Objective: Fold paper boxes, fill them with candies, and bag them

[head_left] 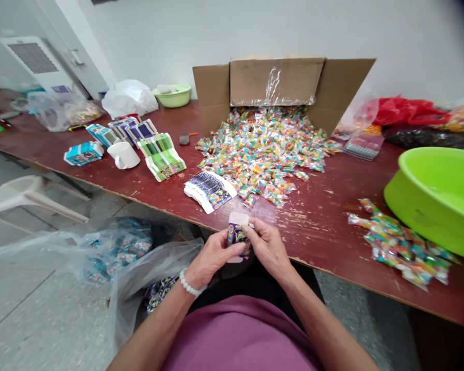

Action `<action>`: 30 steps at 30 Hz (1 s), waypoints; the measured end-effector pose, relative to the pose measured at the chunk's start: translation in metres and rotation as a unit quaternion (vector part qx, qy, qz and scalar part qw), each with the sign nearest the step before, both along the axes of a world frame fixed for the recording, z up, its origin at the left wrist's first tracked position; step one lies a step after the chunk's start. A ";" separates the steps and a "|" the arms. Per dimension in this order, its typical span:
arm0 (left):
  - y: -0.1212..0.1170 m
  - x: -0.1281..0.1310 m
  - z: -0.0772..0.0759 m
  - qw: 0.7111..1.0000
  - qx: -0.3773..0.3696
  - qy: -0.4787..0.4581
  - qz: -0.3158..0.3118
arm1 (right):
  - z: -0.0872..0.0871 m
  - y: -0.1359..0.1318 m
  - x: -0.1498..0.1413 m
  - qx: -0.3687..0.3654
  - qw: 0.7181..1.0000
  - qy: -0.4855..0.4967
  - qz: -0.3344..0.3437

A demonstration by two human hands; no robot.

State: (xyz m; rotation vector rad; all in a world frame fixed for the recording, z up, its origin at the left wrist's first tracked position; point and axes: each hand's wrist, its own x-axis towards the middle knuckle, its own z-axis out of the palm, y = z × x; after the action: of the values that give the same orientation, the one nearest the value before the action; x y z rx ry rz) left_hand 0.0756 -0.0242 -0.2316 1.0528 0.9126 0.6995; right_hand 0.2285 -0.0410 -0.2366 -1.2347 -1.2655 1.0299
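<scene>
Between both hands, just off the table's front edge, is a small purple printed candy box [237,236] with white flaps showing at its top and bottom. My left hand [216,253] grips it from the left side, thumb across the front. On the other side my right hand [267,245] pinches it near the upper flap. A fanned stack of flat purple cartons [211,190] lies on the table just beyond the hands. Behind it spreads a large heap of small clear candy packets [266,149], spilling from an open cardboard box [276,80].
Green cartons [162,157], a white mug [123,155] and blue cartons [84,153] sit at the left. At right, loose candy packets [408,247] lie beside a big green basin [441,201]. Plastic bags [127,288] of filled boxes stand below the table, near a white stool [23,193].
</scene>
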 end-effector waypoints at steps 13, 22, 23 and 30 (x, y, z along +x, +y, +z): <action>-0.013 -0.002 0.004 0.990 0.056 -0.063 0.112 | -0.011 -0.004 -0.015 0.000 0.983 0.177 -0.040; -0.006 -0.011 0.004 0.992 0.098 0.001 0.078 | 0.003 0.005 0.009 -0.075 0.978 0.191 0.031; -0.006 -0.011 0.005 0.992 0.099 -0.002 0.081 | 0.004 0.005 0.010 -0.071 0.979 0.186 0.047; -0.014 -0.012 0.007 0.995 -0.071 -0.066 0.026 | 0.008 0.000 0.009 0.000 0.995 0.078 0.061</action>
State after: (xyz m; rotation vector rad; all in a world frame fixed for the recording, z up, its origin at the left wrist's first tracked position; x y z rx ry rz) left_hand 0.0634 -0.0380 -0.2243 0.8496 0.8634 0.7282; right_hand 0.2375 -0.0413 -0.2287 -1.0656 -1.2299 1.1909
